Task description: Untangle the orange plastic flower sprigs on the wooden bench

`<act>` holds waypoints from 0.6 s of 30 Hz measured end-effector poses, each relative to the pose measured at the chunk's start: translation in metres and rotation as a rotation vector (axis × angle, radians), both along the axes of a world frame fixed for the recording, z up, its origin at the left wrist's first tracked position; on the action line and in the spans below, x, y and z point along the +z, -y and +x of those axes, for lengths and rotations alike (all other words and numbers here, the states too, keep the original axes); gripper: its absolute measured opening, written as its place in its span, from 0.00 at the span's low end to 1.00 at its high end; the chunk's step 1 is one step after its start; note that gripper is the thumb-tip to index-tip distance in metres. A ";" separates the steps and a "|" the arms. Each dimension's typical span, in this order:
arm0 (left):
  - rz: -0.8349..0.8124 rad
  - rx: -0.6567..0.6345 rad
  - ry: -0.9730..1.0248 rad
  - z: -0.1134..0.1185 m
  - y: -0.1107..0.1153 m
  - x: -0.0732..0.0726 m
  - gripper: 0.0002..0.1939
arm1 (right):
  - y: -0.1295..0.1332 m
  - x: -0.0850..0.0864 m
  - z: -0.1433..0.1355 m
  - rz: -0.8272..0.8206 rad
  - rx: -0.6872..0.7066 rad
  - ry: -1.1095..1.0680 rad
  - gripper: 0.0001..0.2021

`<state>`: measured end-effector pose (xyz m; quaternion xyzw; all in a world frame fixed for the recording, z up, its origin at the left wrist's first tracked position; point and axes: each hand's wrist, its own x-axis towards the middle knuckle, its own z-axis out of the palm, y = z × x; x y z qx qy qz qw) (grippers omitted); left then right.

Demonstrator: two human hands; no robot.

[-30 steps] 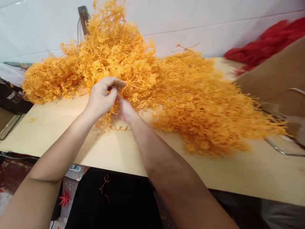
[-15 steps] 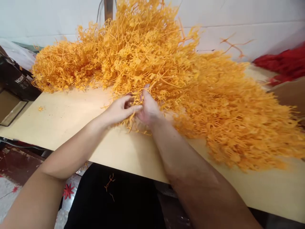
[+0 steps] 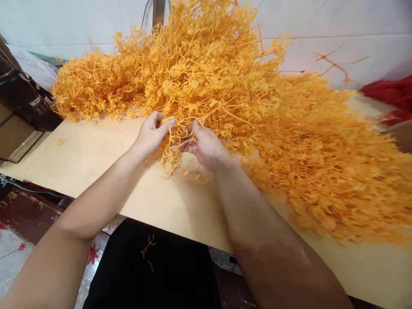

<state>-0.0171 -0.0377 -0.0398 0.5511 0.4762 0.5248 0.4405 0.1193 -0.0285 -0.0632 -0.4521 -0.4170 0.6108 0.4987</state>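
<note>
A large heap of orange, branching plastic-looking sprigs lies across the pale table. At its front edge, my left hand pinches an orange sprig between thumb and fingers. My right hand grips the same tangle from the other side, its thumb on top and fingers curled beneath. Thin stems stretch between the two hands and dangle toward the tabletop. Where this sprig ends and the heap begins is hard to make out.
The wooden tabletop shows in front of the heap, with a small orange scrap on it. A black box stands at the left. Red material lies at the far right. Orange bits rest on the dark clothing on my lap.
My hands have moved apart, the left one shifting left and slightly up, with stems now spread between them. The view has turned slightly to the left.
</note>
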 end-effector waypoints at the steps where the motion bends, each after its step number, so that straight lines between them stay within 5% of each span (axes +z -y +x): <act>1: -0.006 -0.003 -0.013 0.000 0.000 0.001 0.12 | 0.001 0.003 0.002 0.004 0.012 0.011 0.12; 12: -0.007 0.155 0.040 -0.008 -0.004 0.009 0.09 | 0.006 0.006 0.013 0.053 0.176 0.165 0.15; 18: -0.016 0.012 0.021 -0.008 0.002 0.010 0.10 | 0.008 0.004 0.010 0.119 0.179 0.010 0.13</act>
